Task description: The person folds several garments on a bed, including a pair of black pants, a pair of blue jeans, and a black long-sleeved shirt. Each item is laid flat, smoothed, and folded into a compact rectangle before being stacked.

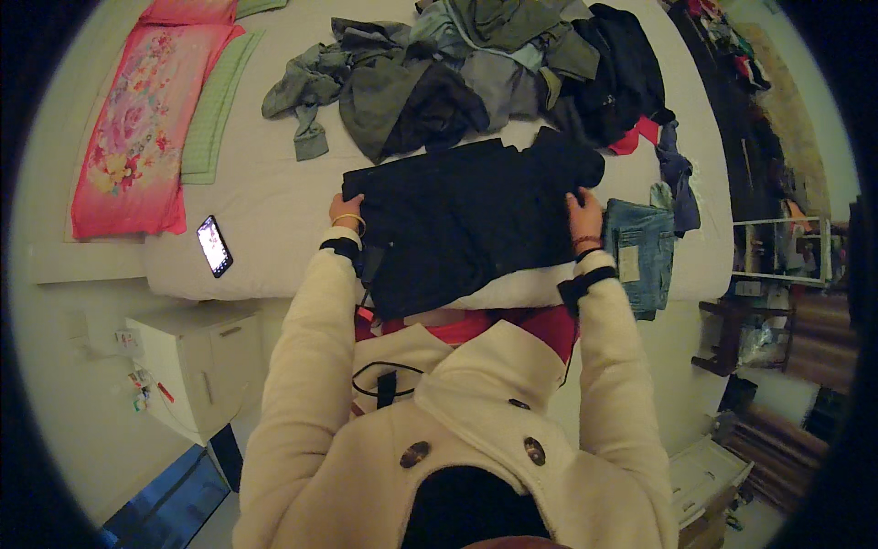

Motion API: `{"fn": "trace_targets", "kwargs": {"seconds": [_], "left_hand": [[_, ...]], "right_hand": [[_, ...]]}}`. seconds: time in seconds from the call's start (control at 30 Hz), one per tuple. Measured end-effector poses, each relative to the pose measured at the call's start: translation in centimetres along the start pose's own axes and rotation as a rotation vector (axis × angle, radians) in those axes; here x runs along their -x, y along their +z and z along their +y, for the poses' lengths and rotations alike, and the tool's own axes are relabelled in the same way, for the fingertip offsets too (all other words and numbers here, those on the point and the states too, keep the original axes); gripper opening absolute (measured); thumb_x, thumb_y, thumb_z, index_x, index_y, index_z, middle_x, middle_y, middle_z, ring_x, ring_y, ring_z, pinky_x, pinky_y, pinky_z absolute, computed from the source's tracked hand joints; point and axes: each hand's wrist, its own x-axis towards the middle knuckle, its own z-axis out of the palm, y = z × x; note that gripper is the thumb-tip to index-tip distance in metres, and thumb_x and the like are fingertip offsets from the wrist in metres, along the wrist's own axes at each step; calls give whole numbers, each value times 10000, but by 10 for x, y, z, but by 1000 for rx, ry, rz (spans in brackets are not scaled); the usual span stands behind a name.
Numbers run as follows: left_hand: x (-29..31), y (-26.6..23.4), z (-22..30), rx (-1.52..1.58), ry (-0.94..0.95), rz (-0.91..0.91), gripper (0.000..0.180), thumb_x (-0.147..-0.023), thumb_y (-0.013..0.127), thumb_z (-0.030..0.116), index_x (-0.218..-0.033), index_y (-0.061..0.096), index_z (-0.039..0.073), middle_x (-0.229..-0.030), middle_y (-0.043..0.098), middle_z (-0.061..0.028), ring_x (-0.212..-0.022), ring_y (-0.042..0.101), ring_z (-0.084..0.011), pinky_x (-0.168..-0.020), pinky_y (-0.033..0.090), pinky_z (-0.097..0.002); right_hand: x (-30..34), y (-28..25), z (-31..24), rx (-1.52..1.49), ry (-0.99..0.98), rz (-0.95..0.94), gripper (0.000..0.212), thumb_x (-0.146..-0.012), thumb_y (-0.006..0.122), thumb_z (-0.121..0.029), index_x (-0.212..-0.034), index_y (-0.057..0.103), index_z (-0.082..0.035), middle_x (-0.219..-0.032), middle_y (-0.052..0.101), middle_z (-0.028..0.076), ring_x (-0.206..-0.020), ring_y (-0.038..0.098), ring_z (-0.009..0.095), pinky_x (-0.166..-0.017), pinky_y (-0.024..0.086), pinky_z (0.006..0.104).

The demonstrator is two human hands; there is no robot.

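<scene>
A black garment (448, 224) lies spread across the near part of the bed, its front edge hanging near the bed's edge; its exact kind I cannot make out. At its left edge my left hand (347, 212) is closed on the cloth. My right hand (585, 218) grips the right side, fingers bent over the fabric below a bunched part. Just right of that hand lies a pair of folded blue jeans (643, 252), partly over the bed's edge.
Behind the garment is a heap of grey, green and black clothes (402, 87). A lit phone (215, 246) lies on the bed (265, 201) at left, near a pink floral pillow (146, 137). A white bedside cabinet (197, 357) stands at lower left, a white-framed rack (782, 252) at right.
</scene>
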Motion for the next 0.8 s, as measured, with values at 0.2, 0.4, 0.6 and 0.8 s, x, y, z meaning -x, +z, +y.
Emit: {"fn": "trace_targets", "kwargs": {"seconds": [0.2,0.4,0.6,0.8], "left_hand": [[49,-17,55,-520,530,307,346,-695,587,199,-969,533,-5,-926,566,-195,-841,540,-351,-761,426,-399],[127,63,82,-354,616,-563,428,-726,590,253,-1115,488,109,-940,573,-150,-856,553,-257,-740,437,-343],[120,122,70,-50,260,-417,586,-698,620,207,-1226,380,128,-1081,486,-197,-936,518,-252,-730,447,-303],[98,109,57,451,62,-604,521,-722,582,109,-1213,411,133,-1166,464,-172,-1033,483,-231,-780,431,-304]], "right_hand": [[-71,30,53,-5,312,-135,827,-614,572,-607,-1053,492,90,-1052,510,262,-1017,476,354,-879,359,365],[-77,45,33,-40,155,-78,597,-719,560,-397,-1049,486,94,-1053,516,244,-993,487,345,-861,361,344],[-1,36,-15,-351,-136,227,298,-774,513,-119,-1023,505,46,-1028,526,197,-969,488,344,-852,367,354],[39,24,-9,257,-798,-359,249,-696,515,-57,-918,604,-122,-1080,522,122,-1057,432,326,-909,336,363]]}}
